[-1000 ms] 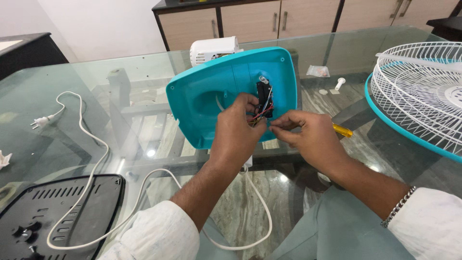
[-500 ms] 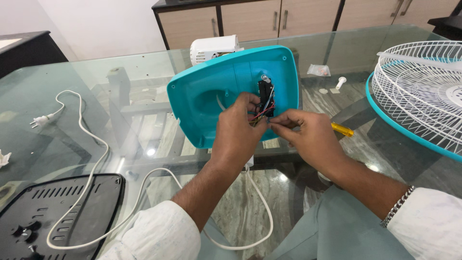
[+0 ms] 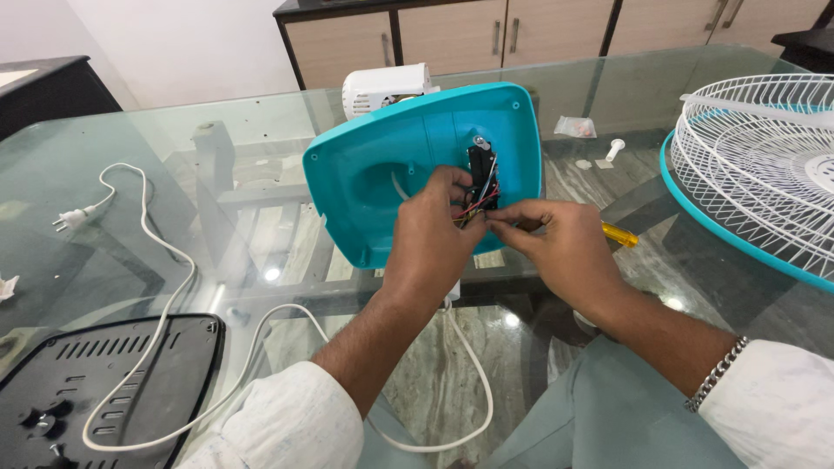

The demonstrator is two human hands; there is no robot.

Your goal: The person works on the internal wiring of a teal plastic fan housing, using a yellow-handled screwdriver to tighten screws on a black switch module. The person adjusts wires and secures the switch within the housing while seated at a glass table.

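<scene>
A teal plastic fan base (image 3: 408, 165) stands tilted on the glass table (image 3: 156, 174), its hollow underside facing me. A small black switch block (image 3: 480, 165) with red, black and white wires sits inside it. My left hand (image 3: 434, 230) grips the base's lower middle, fingers at the wires. My right hand (image 3: 556, 239) pinches the wires (image 3: 479, 207) just below the switch block, fingertips touching those of the left hand. A white power cord (image 3: 165, 252) runs from under the base across the table to a plug (image 3: 74, 217) at the left.
A white wire fan guard with a teal rim (image 3: 756, 174) lies at the right. A black vented plate (image 3: 95, 391) sits at the lower left. A white fan motor housing (image 3: 387, 87) stands behind the base. A yellow screwdriver handle (image 3: 618, 233), a small plastic bag (image 3: 575, 127) and white small parts (image 3: 613, 149) lie nearby.
Both hands stay at the wires with only slight finger movement. The base and my view have shifted very little.
</scene>
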